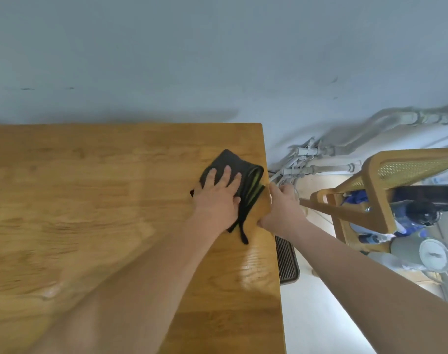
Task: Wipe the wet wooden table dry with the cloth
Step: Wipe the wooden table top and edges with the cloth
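A folded dark grey cloth (pixel 228 159) with green stripes lies near the far right corner of the wooden table (pixel 90 200). My left hand (pixel 218 198) presses flat on the cloth with its fingers spread. A black strap of the cloth trails toward me below the hand. My right hand (pixel 281 205) grips the table's right edge, thumb on top and fingers curled over the side. Shiny wet patches show on the wood near the right edge and at the lower left.
A wooden chair (pixel 371 185) with a cane back stands right of the table, with a fan and clutter behind it. White pipes (pixel 307 154) run along the grey wall. A dark grille (pixel 286 259) sits on the floor by the table's edge.
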`<control>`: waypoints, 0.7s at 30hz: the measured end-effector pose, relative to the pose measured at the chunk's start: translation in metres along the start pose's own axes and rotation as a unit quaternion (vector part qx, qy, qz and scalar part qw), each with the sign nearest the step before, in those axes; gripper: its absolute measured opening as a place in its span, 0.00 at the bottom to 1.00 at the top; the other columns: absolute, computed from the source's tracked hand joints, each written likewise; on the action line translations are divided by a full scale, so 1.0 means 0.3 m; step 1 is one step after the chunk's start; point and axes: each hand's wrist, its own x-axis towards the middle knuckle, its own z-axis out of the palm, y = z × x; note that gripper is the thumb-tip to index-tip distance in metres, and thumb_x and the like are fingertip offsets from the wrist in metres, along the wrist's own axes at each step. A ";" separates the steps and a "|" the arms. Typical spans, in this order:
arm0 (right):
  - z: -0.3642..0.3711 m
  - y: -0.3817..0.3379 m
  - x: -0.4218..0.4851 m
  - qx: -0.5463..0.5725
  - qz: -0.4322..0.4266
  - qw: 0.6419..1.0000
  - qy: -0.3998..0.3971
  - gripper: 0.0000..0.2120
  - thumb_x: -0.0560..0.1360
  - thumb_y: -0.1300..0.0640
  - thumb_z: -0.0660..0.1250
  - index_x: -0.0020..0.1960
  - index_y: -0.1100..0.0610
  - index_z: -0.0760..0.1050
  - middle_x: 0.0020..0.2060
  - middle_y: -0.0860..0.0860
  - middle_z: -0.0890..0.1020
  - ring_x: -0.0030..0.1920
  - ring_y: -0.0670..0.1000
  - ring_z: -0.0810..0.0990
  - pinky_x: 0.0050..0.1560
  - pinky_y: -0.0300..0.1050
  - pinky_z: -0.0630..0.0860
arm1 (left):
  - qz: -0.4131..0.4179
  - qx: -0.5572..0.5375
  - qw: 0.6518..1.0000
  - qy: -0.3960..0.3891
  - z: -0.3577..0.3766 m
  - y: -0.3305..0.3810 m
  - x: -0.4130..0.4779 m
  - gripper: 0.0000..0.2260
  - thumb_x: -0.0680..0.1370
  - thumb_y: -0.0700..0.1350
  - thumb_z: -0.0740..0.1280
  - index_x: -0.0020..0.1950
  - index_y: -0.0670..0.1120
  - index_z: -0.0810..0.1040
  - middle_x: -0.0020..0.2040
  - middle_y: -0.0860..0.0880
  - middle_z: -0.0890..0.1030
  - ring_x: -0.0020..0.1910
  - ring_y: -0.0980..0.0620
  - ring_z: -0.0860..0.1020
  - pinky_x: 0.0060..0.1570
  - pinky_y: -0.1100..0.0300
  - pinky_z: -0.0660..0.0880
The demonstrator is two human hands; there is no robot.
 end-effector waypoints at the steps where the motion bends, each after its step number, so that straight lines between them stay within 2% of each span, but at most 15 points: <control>1: -0.010 -0.009 0.010 -0.026 -0.001 1.000 -0.006 0.41 0.67 0.53 0.79 0.73 0.54 0.62 0.67 0.56 0.63 0.72 0.62 0.61 0.67 0.55 0.70 | 0.004 -0.004 1.000 -0.002 0.005 0.031 -0.005 0.30 0.84 0.61 0.51 0.84 0.59 0.42 0.84 0.54 0.40 0.83 0.42 0.40 0.78 0.33 0.48; 3: -0.008 -0.029 0.022 -0.066 -0.008 0.997 -0.025 0.43 0.67 0.49 0.81 0.73 0.56 0.61 0.68 0.57 0.65 0.72 0.62 0.63 0.69 0.55 0.68 | 0.063 0.053 0.997 -0.008 0.021 0.035 -0.016 0.32 0.83 0.64 0.50 0.83 0.60 0.40 0.84 0.53 0.38 0.82 0.41 0.37 0.78 0.32 0.44; 5: 0.018 -0.030 0.037 -0.069 0.002 0.998 -0.009 0.39 0.67 0.50 0.81 0.70 0.57 0.64 0.68 0.55 0.67 0.71 0.59 0.66 0.65 0.53 0.71 | 0.149 0.111 0.982 -0.016 0.004 -0.046 0.015 0.29 0.84 0.65 0.47 0.82 0.62 0.38 0.84 0.55 0.37 0.82 0.44 0.36 0.79 0.36 0.45; 7: 0.032 -0.030 0.050 -0.061 0.016 0.998 0.002 0.41 0.67 0.51 0.82 0.71 0.56 0.63 0.68 0.54 0.68 0.71 0.57 0.68 0.61 0.53 0.75 | 0.187 0.140 0.972 -0.021 -0.052 -0.133 0.087 0.27 0.85 0.64 0.45 0.82 0.63 0.38 0.83 0.57 0.37 0.83 0.47 0.38 0.80 0.40 0.46; 9: 0.023 -0.041 0.063 -0.100 0.017 0.995 -0.003 0.45 0.66 0.48 0.83 0.74 0.56 0.61 0.69 0.53 0.69 0.71 0.57 0.69 0.59 0.54 0.76 | 0.156 0.146 0.977 -0.017 -0.112 -0.158 0.176 0.27 0.85 0.63 0.45 0.82 0.63 0.39 0.83 0.57 0.38 0.83 0.47 0.39 0.80 0.41 0.47; 11: 0.017 -0.055 0.072 -0.155 0.013 0.988 -0.006 0.46 0.66 0.46 0.83 0.73 0.58 0.61 0.68 0.54 0.70 0.69 0.56 0.71 0.57 0.52 0.77 | 0.089 0.097 0.991 -0.008 -0.158 -0.111 0.264 0.28 0.85 0.62 0.47 0.83 0.62 0.39 0.84 0.56 0.38 0.83 0.46 0.39 0.80 0.39 0.48; 14: 0.030 -0.071 0.091 -0.191 0.011 0.981 0.011 0.40 0.67 0.49 0.82 0.70 0.59 0.64 0.64 0.54 0.73 0.64 0.54 0.75 0.52 0.48 0.77 | 0.030 0.034 0.999 0.005 -0.161 0.009 0.326 0.28 0.86 0.57 0.49 0.83 0.59 0.41 0.84 0.53 0.38 0.82 0.41 0.38 0.79 0.35 0.45; 16: 0.033 -0.077 0.099 -0.207 0.013 0.978 0.029 0.34 0.69 0.53 0.81 0.66 0.58 0.65 0.62 0.53 0.75 0.61 0.54 0.77 0.48 0.46 0.76 | 0.109 0.074 0.991 0.018 -0.132 0.057 0.320 0.27 0.86 0.55 0.49 0.83 0.60 0.43 0.85 0.53 0.40 0.82 0.41 0.38 0.79 0.35 0.43; 18: 0.032 -0.078 0.099 -0.209 0.014 0.977 0.030 0.32 0.70 0.54 0.80 0.66 0.57 0.66 0.62 0.54 0.75 0.61 0.54 0.77 0.48 0.46 0.76 | 0.256 0.137 0.957 0.005 -0.125 0.039 0.329 0.25 0.87 0.56 0.49 0.83 0.62 0.46 0.85 0.56 0.43 0.83 0.45 0.40 0.80 0.39 0.43; 19: 0.034 -0.076 0.099 -0.205 0.015 0.978 0.027 0.32 0.70 0.55 0.80 0.66 0.57 0.66 0.62 0.54 0.75 0.62 0.54 0.77 0.49 0.46 0.76 | 0.303 0.155 0.940 -0.009 -0.146 0.012 0.353 0.24 0.87 0.57 0.48 0.83 0.64 0.46 0.84 0.58 0.44 0.83 0.48 0.40 0.80 0.41 0.43; 21: 0.036 -0.070 0.101 -0.192 0.020 0.981 0.030 0.36 0.70 0.56 0.79 0.71 0.59 0.64 0.65 0.54 0.74 0.63 0.55 0.76 0.51 0.47 0.76 | 0.300 0.155 0.941 -0.015 -0.195 -0.035 0.424 0.24 0.86 0.59 0.47 0.82 0.64 0.45 0.84 0.59 0.44 0.83 0.51 0.41 0.81 0.44 0.46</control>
